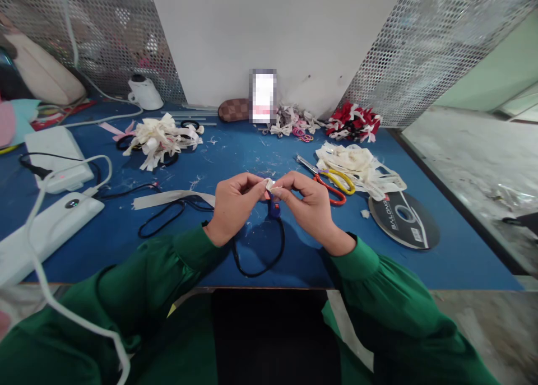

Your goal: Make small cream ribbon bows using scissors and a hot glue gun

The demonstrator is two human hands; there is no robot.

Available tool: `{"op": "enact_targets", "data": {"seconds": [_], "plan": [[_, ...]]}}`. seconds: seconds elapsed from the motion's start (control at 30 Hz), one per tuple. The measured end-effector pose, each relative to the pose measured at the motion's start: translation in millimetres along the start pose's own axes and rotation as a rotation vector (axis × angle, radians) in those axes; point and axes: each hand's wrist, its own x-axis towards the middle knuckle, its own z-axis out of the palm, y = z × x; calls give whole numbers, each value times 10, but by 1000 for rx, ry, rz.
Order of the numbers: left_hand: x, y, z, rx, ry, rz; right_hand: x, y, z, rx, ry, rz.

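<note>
Both hands meet at the middle of the blue table, their fingertips pinching a small cream ribbon piece (269, 186) from either side. My left hand (233, 205) is closed on its left end, and my right hand (309, 205) is closed on its right end. Just under the fingertips sits a small blue device (274, 207) with a red switch, its black cord (283, 239) looping toward the table's front. A pale flat ribbon strip (172, 198) runs along the table up to my left hand. Fingers partly cover the ribbon piece, so its fold is unclear.
Right of my hands lie scissors (336, 182) with red and yellow handles, cream ribbons (348, 163) and a black reel (403, 219). Ribbon bows (157, 138) are heaped at back left. White power strips (54, 228) and cables occupy the left. A lit phone (263, 96) leans at the back.
</note>
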Motion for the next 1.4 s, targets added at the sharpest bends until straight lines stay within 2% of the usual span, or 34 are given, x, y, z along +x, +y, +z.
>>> {"op": "enact_targets", "data": {"seconds": [0.17, 0.4, 0.57, 0.7, 0.83, 0.97, 1.17, 1.3, 1.4], "plan": [[-23, -28, -7, -32, -81, 22, 0, 36, 9, -49, 44, -36], [-32, -23, -12, 3, -113, 78, -3, 79, 7, -120, 111, -78], [-45, -3, -16, 67, -109, 128, -17, 64, 22, -155, 143, -45], [-56, -39, -26, 133, -127, 176, -3, 48, 21, -159, 174, 38], [-41, -77, -52, 217, -157, 229, 24, 70, -5, -141, 144, 100], [-22, -67, -74, 277, -181, 266, 28, 105, -16, -113, 99, 82], [-8, -31, -63, 206, -181, 154, 33, 70, -25, -184, 191, 32], [20, -20, -57, 56, -131, 65, 57, 43, -54, -151, 248, 94], [24, -9, -58, 6, -118, 48, 63, 54, -63, -49, 273, 162]]}}
